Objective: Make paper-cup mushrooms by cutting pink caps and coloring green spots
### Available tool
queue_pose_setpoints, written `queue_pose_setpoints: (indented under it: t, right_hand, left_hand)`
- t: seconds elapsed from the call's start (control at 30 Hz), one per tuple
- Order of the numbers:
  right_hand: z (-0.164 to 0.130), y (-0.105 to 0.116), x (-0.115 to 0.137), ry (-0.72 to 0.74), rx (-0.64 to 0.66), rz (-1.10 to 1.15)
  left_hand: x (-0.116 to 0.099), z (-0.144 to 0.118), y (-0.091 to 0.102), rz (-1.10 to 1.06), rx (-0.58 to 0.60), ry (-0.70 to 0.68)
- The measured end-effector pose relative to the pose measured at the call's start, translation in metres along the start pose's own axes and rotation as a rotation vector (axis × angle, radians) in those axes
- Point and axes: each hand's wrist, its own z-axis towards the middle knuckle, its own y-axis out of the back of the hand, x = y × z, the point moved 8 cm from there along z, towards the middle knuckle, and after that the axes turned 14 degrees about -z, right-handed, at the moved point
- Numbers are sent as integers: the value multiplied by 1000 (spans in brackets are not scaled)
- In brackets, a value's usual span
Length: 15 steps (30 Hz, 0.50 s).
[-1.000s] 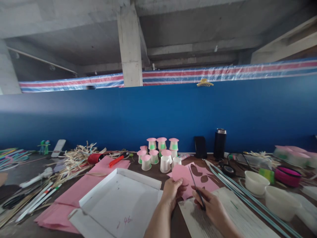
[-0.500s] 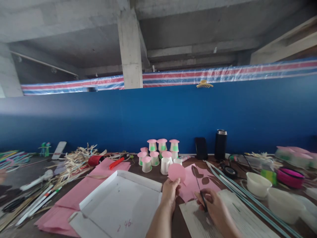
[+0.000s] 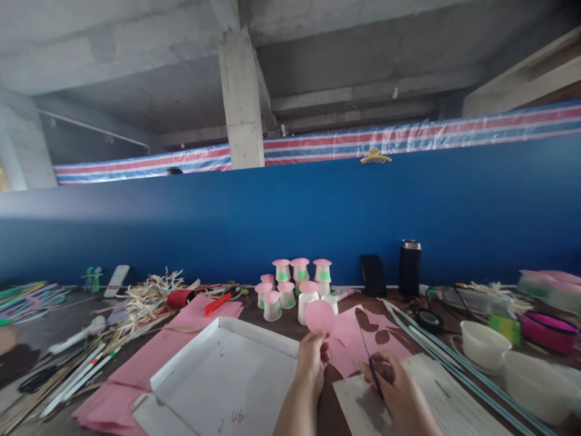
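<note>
Seemingly scissors [image 3: 373,365] in right hand [image 3: 394,390], apparently.

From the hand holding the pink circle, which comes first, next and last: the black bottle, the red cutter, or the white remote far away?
Measured from the left hand in the head view:
1. Red cutter, to its left, beside the pink paper.
2. Black bottle, to its right, against the blue wall.
3. White remote, far left, at the table's back edge.
</note>
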Motion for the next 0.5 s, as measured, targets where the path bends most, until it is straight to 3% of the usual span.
queue_pose_setpoints:
  t: [0.33,0.5]
  right_hand:
    - [4,-7,-6,-48,36,227]
    - [5,5,5,-142,17,344]
  left_hand:
    - [-2,-2,-6,18,68,-27]
    - [0,2,-6,79,92,-49]
